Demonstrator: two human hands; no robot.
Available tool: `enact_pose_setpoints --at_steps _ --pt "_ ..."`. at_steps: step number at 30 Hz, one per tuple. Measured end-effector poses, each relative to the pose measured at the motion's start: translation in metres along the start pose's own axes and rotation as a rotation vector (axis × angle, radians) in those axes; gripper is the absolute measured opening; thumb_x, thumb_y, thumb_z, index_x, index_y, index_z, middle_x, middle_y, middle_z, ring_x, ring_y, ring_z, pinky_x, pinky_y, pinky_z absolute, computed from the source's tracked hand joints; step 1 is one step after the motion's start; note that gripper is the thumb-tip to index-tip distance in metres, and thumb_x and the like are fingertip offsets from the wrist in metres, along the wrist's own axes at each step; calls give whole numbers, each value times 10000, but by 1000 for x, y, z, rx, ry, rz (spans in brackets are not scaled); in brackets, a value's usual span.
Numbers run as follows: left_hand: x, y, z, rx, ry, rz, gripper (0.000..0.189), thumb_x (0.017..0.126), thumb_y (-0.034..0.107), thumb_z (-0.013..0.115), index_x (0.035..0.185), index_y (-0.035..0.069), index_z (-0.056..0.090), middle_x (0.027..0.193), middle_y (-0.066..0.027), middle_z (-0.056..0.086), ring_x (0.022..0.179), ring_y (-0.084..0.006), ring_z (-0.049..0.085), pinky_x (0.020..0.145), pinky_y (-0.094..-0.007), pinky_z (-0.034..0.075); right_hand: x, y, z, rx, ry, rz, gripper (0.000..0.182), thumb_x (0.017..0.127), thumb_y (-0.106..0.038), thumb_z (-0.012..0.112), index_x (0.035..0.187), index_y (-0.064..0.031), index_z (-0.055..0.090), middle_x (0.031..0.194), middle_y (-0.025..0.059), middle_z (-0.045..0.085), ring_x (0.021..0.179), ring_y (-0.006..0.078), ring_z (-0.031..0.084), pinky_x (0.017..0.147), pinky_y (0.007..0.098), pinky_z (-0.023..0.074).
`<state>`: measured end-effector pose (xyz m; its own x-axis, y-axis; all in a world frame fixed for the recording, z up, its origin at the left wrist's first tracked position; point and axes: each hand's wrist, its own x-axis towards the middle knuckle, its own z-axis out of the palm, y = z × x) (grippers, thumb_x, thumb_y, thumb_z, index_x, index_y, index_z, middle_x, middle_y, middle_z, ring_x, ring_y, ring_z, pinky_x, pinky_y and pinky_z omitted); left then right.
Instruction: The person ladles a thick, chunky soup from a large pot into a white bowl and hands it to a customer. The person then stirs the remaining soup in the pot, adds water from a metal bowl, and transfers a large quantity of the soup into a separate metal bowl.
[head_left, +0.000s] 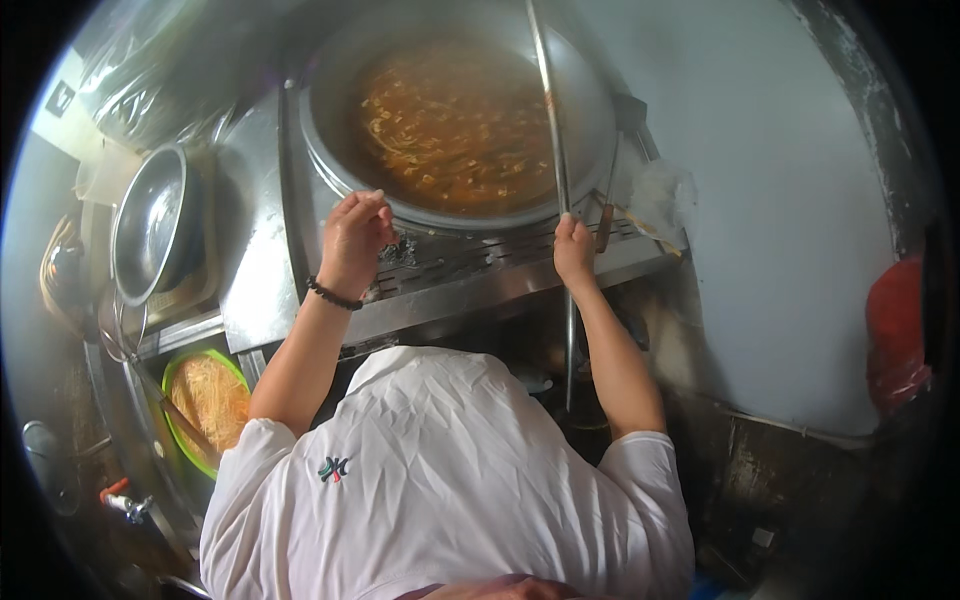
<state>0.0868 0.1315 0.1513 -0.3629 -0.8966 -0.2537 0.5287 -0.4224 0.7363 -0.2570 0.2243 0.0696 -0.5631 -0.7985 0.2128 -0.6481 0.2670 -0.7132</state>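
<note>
A large metal wok (319, 154) stands before me, holding reddish-brown broth (457, 135) with pale pieces and strips in it. Steam blurs its far side. My right hand (574, 249) grips a long metal pole (556, 124) at the wok's front right. The pole passes over the wok and leaves the picture at the top; its lower end hangs below my hand. Near the front left rim, my left hand (357, 236) is raised with its fingers curled. Whether anything small is between those fingers is hidden. A dark bead bracelet (334, 294) circles the left wrist.
A steel basin (151, 225) leans on the left, beside a steel counter (262, 270). Below it, a green basket (171, 420) holds pale shreds, with a wooden-handled strainer (176, 405) across it. A wooden-handled utensil (604, 227) and a clear plastic bag (660, 196) lie right of the wok.
</note>
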Motion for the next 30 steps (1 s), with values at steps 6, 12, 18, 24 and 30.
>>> enact_pose_setpoints --at_steps 6,12,18,24,30 --pt "-8 7 -17 7 72 9 113 936 180 591 901 77 559 747 -16 583 616 -124 550 605 -293 485 -28 16 -11 214 -307 507 456 996 -450 470 703 -102 493 544 -43 397 422 73 341 392 257 262" --pt "-11 1 -28 -38 114 18 121 937 178 598 867 86 563 750 -12 583 610 -109 545 598 -288 488 -2 0 -24 233 -136 62 443 1028 -406 432 737 -82 513 562 -68 377 498 50 356 441 235 285" --pt "-16 -1 -13 -49 149 55 133 913 153 629 843 92 534 713 -3 588 548 -89 541 572 -271 495 -1 -17 -28 435 -457 670 427 992 -455 459 725 -122 489 512 -49 377 381 61 305 335 248 230" --pt "-22 -11 -24 -86 255 92 107 910 139 631 869 72 558 729 -15 604 581 -100 574 554 -270 514 6 -13 -41 608 -339 580 402 1006 -421 460 774 -95 499 537 -42 373 390 59 313 330 220 231" --pt "-31 -17 -21 -97 288 146 124 911 146 649 912 58 560 755 -27 625 530 -103 583 539 -271 529 23 0 -56 597 -307 438 402 1009 -449 428 800 -112 496 544 -28 386 386 89 317 342 253 270"
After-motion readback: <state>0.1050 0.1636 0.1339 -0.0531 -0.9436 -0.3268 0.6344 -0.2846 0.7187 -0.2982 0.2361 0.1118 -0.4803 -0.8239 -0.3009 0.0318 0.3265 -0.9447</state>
